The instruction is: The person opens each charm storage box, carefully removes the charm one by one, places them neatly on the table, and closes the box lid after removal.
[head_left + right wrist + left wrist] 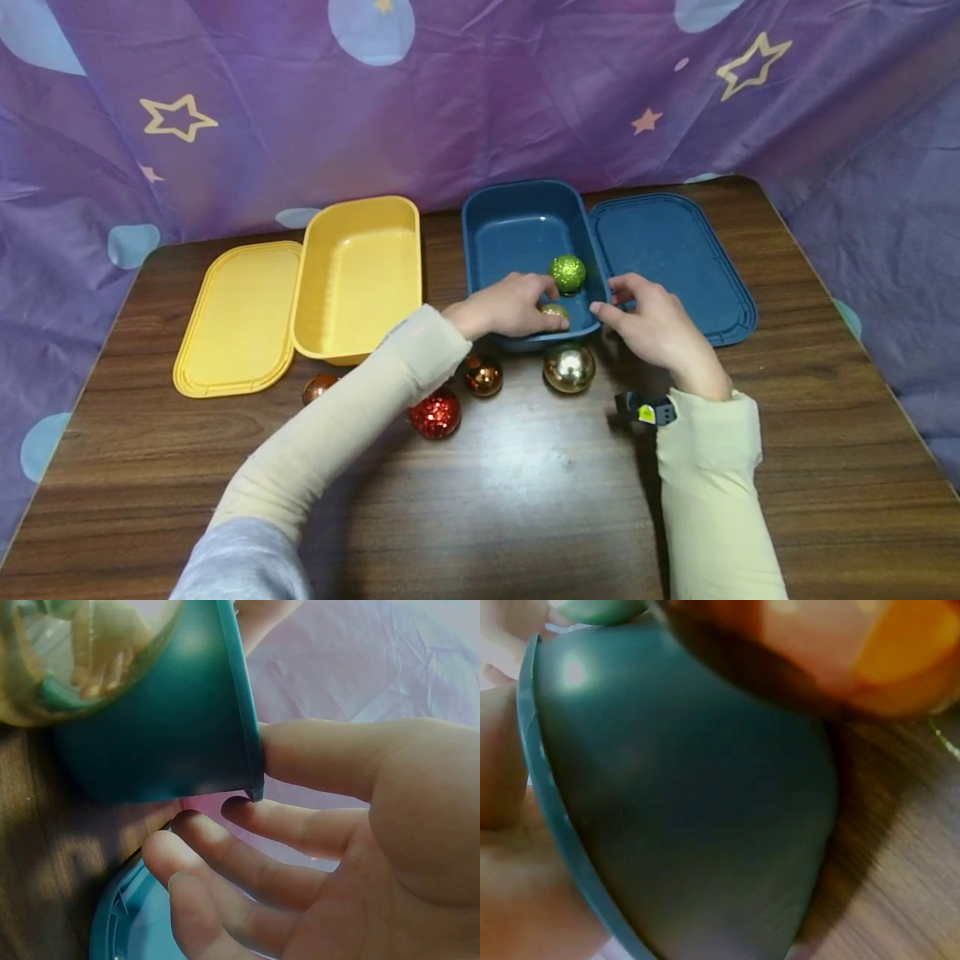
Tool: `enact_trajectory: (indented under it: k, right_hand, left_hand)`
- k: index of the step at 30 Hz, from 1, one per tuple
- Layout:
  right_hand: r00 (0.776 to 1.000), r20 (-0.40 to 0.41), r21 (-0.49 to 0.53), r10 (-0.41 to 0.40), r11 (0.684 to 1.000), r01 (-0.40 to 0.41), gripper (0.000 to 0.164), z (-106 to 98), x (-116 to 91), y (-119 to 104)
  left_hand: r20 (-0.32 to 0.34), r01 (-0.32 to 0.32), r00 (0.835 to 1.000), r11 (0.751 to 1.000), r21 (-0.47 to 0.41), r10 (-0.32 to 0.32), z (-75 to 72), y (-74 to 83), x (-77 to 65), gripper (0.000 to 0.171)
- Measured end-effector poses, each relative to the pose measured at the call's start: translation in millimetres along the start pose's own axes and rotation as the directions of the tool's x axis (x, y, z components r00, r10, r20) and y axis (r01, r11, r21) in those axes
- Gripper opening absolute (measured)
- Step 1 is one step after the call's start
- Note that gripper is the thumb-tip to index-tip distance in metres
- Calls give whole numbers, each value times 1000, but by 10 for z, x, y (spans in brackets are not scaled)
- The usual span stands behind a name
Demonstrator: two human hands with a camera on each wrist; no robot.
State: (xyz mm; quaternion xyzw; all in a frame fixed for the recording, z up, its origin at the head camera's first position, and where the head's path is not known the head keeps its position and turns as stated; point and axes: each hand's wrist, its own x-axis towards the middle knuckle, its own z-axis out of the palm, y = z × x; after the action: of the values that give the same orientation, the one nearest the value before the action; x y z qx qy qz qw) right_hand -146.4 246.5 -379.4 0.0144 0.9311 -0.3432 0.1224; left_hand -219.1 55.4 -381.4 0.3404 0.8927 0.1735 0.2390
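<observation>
My left hand (517, 304) reaches over the near rim into the blue container (517, 242), its thumb and fingers around a gold glitter ball (554, 311) on the container floor. Just beyond lies a lime-green glitter ball (567, 273). At the container's near right corner, my right hand (648, 321) holds the rim, the thumb (315, 754) against its top and the forefinger just under its edge. The other fingers (255, 870) curve loosely below. In the left wrist view the container's outer wall hides most of the left hand (525, 877) and the gripped ball.
Shiny gold (569, 368) and copper (483, 375) balls lie before the blue container, with a red sequined ball (437, 414) nearer. An orange ball (319, 387) is partly behind the left sleeve. A yellow container (360, 283), its lid (238, 321) and a blue lid (675, 258) flank them.
</observation>
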Motion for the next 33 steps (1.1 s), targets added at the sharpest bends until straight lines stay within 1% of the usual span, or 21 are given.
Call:
enact_trajectory:
  k: [3,9,16,20,24,27,29,31,33]
  right_hand:
    - [1000,-5,0,-2,1000,2,57,1,-3,-4]
    - [1000,-13,-5,-7,1000,7,56,6,-5,-8]
    - [999,-30,-4,-22,1000,22,54,10,-5,1]
    - [999,-36,-3,-24,1000,24,54,13,-2,6]
    - [999,-36,-2,-22,1000,22,54,14,0,7]
    - [999,-34,-1,-21,1000,21,54,14,0,6]
    - [999,-35,-1,-22,1000,22,54,14,-1,5]
    - [999,-36,0,-21,1000,22,54,14,-2,4]
    - [999,-37,1,-21,1000,22,53,15,-1,4]
  left_hand:
    - [-4,5,1000,1000,-20,-5,-15,-17,-17,48]
    - [-70,-4,998,1000,-23,3,-42,-58,-55,46]
    - [-136,-11,991,997,-72,2,-87,-88,-123,45]
    - [-185,-25,983,994,-107,5,-136,-72,-185,44]
    - [-247,-52,969,985,-166,9,-172,-65,-248,42]
    - [-282,-108,959,963,-247,35,-181,-72,-289,41]
    - [-299,-151,953,938,-314,53,-185,-73,-321,40]
    - [-325,-200,943,908,-368,76,-188,-72,-349,39]
    - [-362,-243,928,884,-399,91,-191,-65,-377,38]
